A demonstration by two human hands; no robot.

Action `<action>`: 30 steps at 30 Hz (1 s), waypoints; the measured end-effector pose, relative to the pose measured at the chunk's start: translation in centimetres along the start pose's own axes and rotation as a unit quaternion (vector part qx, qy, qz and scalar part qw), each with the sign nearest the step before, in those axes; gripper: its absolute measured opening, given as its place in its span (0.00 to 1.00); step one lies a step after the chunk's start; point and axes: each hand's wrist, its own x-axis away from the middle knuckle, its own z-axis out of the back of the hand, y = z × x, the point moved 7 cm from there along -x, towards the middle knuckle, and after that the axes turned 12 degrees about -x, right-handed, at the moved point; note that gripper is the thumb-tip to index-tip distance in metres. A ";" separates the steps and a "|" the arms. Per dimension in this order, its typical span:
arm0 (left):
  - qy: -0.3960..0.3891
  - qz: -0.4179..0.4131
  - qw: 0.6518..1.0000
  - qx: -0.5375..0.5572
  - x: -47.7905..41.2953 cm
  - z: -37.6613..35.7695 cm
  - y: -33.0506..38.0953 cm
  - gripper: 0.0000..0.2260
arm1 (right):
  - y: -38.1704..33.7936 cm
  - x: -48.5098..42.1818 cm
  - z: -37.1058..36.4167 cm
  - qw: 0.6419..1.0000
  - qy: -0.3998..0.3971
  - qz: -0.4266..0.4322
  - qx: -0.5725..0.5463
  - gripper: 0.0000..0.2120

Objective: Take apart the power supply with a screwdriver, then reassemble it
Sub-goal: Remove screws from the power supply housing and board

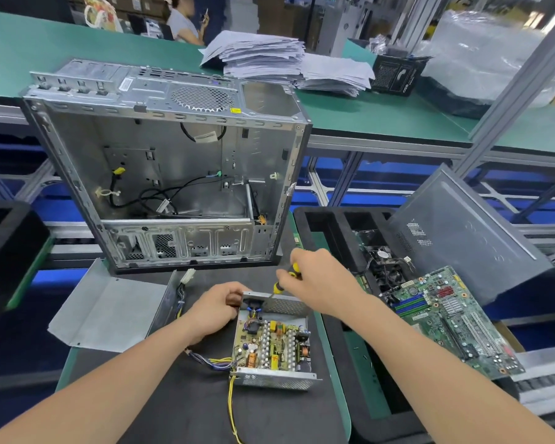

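The opened power supply [273,344] lies on the black mat with its circuit board, coils and heat sinks exposed. Its bent metal cover [109,312] lies to the left. My left hand [213,310] grips the far left corner of the power supply housing, by the socket. My right hand [314,283] holds a yellow-and-black screwdriver [287,278], whose tip points down at the far wall of the housing. Yellow and blue wires [217,362] trail from the near left corner.
An empty computer case [170,174] stands open just beyond the power supply. A motherboard [452,318] leans in the black foam tray [334,219] on the right, beside a grey side panel [468,238]. Paper stacks [285,62] lie on the green bench behind. A person sits far back.
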 end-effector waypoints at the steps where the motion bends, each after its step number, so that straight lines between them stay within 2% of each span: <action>1: 0.030 0.003 0.999 -0.039 0.2 0.8 0.2 0.24 | 0.1 0.0 0.2 1.000 0.005 -0.003 -0.011 0.18; 4: 0.078 0.025 0.988 -0.134 1.0 2.4 0.6 0.12 | 0.3 -0.1 0.5 0.999 0.021 -0.011 -0.042 0.20; 5: 0.064 0.037 0.984 -0.165 1.2 2.5 0.7 0.08 | 0.4 -0.2 0.5 0.998 0.026 -0.014 -0.055 0.20; 7: -0.015 0.061 0.974 -0.217 2.1 2.0 0.7 0.04 | 0.6 -0.3 0.4 0.996 0.036 -0.020 -0.075 0.20; 11: -0.210 0.066 0.918 -0.331 5.0 0.6 0.8 0.08 | 0.6 -0.5 0.1 0.994 0.048 -0.014 -0.096 0.20; 13: -0.275 0.066 0.907 -0.312 6.6 -0.4 0.8 0.15 | 0.8 -0.7 -0.1 0.993 0.046 -0.007 -0.111 0.20; 15: -0.301 0.053 0.882 -0.357 8.0 -1.3 0.8 0.21 | 0.9 -0.8 -0.2 0.991 0.041 -0.001 -0.126 0.20; 16: -0.284 0.052 0.875 -0.389 8.5 -1.6 0.7 0.24 | 1.0 -0.8 -0.3 0.991 0.034 0.002 -0.130 0.20; 18: -0.216 0.065 0.884 -0.409 9.2 -1.9 0.8 0.26 | 1.1 -0.9 -0.6 0.992 0.015 0.007 -0.124 0.20; 20: -0.162 0.082 0.903 -0.389 9.8 -2.4 0.8 0.21 | 1.4 -0.9 -0.7 0.993 -0.001 0.010 -0.118 0.19; 23: -0.135 0.120 0.926 -0.332 10.9 -3.4 1.2 0.07 | 1.6 -0.9 -0.6 0.992 -0.010 0.017 -0.122 0.19; 26: -0.101 0.150 0.940 -0.288 11.7 -3.9 1.7 0.06 | 1.8 -0.9 -0.3 0.991 0.000 0.028 -0.133 0.20; 30: -0.011 0.180 0.915 -0.362 12.0 -3.5 2.5 0.11 | 2.1 -1.1 -0.6 0.992 -0.026 0.032 -0.116 0.19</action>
